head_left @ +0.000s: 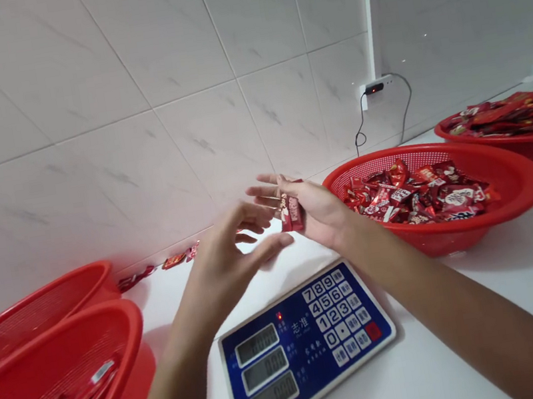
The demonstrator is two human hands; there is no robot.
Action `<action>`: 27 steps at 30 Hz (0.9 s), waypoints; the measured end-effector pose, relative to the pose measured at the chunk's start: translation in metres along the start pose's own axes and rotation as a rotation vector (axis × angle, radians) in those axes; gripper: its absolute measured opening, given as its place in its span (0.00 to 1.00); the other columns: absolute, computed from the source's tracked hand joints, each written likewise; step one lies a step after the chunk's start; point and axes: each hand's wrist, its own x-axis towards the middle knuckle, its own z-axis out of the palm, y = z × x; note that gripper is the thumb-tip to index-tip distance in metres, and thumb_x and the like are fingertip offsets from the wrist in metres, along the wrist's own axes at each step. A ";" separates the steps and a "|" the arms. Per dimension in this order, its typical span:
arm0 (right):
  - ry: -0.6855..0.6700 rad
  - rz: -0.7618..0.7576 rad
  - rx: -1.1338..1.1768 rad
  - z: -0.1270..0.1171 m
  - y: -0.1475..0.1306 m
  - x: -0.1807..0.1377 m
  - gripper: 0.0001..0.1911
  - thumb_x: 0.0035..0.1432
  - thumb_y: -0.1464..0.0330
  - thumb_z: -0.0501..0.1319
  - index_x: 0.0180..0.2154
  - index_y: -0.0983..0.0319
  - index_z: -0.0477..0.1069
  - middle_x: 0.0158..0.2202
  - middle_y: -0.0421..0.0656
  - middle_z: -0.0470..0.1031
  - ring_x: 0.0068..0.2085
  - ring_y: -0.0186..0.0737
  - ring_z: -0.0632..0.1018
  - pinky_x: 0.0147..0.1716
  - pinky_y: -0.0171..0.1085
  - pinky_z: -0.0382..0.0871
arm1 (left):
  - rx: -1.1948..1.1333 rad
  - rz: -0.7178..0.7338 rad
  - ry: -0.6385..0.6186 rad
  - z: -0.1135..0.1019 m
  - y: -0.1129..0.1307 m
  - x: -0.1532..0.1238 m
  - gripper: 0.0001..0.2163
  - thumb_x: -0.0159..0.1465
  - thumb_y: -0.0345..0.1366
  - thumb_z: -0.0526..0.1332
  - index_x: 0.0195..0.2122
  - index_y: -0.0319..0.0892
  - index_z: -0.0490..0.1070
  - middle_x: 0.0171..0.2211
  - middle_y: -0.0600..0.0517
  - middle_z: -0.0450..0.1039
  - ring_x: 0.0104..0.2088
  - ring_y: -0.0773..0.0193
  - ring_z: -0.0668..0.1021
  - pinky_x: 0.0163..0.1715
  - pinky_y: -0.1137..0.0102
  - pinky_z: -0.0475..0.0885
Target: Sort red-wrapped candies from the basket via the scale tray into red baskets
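A red basket (520, 176) holds glossy packets (410, 195); the right hand (323, 209) grips a sachet (291, 213); the left hand (220, 261) has parted fingers.

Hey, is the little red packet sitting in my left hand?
No, the red packet lies against your right hand, while the left hand is open beside it.

Soft light, faint shadows, stretched edges
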 end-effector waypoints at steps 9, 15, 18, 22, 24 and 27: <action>-0.139 0.031 -0.129 -0.002 -0.010 -0.006 0.23 0.68 0.57 0.52 0.58 0.63 0.64 0.42 0.48 0.78 0.43 0.40 0.77 0.44 0.40 0.70 | 0.052 0.088 0.145 0.011 0.011 0.000 0.02 0.63 0.34 0.60 0.35 0.44 0.71 0.34 0.53 0.77 0.33 0.64 0.78 0.33 0.71 0.74; -0.318 -0.109 -0.625 -0.019 -0.024 -0.011 0.17 0.55 0.58 0.68 0.44 0.60 0.77 0.44 0.45 0.79 0.46 0.41 0.77 0.47 0.39 0.68 | -0.182 -0.136 0.110 -0.010 -0.004 0.000 0.10 0.63 0.45 0.61 0.37 0.43 0.74 0.33 0.50 0.78 0.35 0.59 0.79 0.36 0.67 0.73; -0.278 -0.207 -0.695 -0.016 -0.020 -0.013 0.10 0.55 0.62 0.68 0.37 0.62 0.78 0.37 0.44 0.80 0.41 0.38 0.78 0.45 0.37 0.68 | -0.231 -0.174 0.006 -0.017 -0.008 -0.001 0.13 0.62 0.48 0.62 0.37 0.43 0.74 0.34 0.49 0.78 0.37 0.57 0.79 0.35 0.67 0.73; -0.374 -0.196 -0.629 -0.012 -0.008 -0.011 0.11 0.59 0.62 0.65 0.36 0.64 0.78 0.33 0.43 0.81 0.38 0.37 0.79 0.45 0.38 0.69 | -0.114 -0.166 -0.031 -0.018 -0.009 -0.002 0.19 0.63 0.54 0.59 0.28 0.42 0.70 0.24 0.53 0.70 0.27 0.63 0.73 0.25 0.71 0.65; -0.429 -0.194 -0.599 -0.013 -0.002 -0.007 0.11 0.60 0.62 0.64 0.36 0.64 0.78 0.33 0.43 0.81 0.37 0.37 0.80 0.45 0.39 0.69 | -0.045 -0.148 -0.029 -0.016 -0.010 -0.001 0.21 0.63 0.55 0.57 0.24 0.42 0.66 0.20 0.56 0.63 0.23 0.67 0.67 0.23 0.72 0.60; -0.451 -0.201 -0.584 -0.017 0.001 -0.003 0.12 0.60 0.60 0.64 0.36 0.63 0.79 0.32 0.43 0.81 0.37 0.37 0.80 0.47 0.41 0.69 | -0.008 -0.133 -0.012 -0.012 -0.013 0.001 0.22 0.64 0.55 0.56 0.23 0.42 0.63 0.19 0.57 0.59 0.23 0.68 0.63 0.22 0.72 0.55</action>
